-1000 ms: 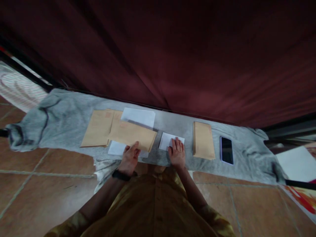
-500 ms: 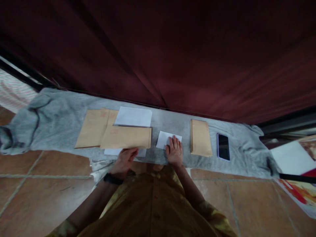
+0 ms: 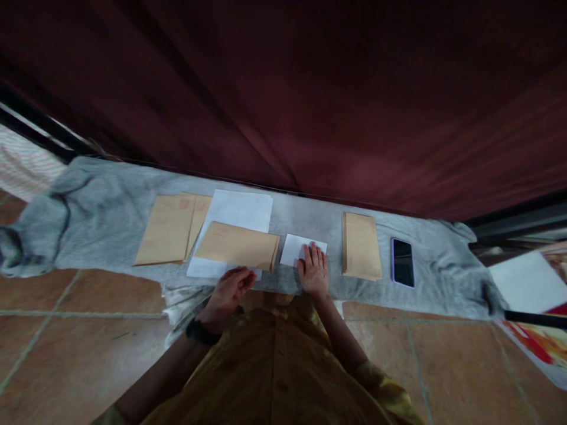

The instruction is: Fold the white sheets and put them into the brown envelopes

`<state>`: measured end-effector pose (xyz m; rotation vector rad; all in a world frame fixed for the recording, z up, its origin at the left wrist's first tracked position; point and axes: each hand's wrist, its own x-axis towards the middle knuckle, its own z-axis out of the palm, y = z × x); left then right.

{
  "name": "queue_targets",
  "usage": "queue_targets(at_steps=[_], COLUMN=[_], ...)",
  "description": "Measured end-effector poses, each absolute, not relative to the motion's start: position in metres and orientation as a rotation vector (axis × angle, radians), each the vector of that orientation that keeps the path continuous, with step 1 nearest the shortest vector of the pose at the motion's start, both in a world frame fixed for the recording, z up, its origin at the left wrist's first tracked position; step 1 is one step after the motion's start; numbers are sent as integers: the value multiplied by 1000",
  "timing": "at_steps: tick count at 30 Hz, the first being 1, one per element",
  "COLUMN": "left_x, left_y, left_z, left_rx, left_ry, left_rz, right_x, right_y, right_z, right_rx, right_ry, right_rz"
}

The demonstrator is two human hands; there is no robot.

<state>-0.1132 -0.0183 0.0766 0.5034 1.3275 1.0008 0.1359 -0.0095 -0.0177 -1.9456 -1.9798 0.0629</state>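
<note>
My left hand grips the near edge of a brown envelope that lies over a white sheet of paper. My right hand rests flat, fingers stretched, on a small folded white paper. Both sit on a grey cloth spread on the floor. A black band is on my left wrist.
Two brown envelopes lie to the left, overlapping. A stack of brown envelopes and a dark phone lie to the right. A dark red curtain hangs behind. Brown floor tiles are in front; white paper lies far right.
My left hand slid the brown envelope rightward and toward me, uncovering more of the white sheet. My right hand stayed on the folded paper.
</note>
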Motion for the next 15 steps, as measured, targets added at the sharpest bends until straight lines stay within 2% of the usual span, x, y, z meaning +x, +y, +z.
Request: queue_targets(at_steps=[5, 10, 15], left_x=[-85, -34, 5], left_y=[-29, -11, 16], left_z=[58, 41, 9], left_rx=[822, 1952, 2404], left_ry=[1402, 1321, 1358], left_rz=[899, 702, 451], right_x=[136, 137, 140], right_y=[-9, -10, -12], right_z=[-16, -13, -14], right_rx=[-1957, -1957, -1969], right_ry=[-1979, -2009, -2061], right_rz=[82, 103, 81])
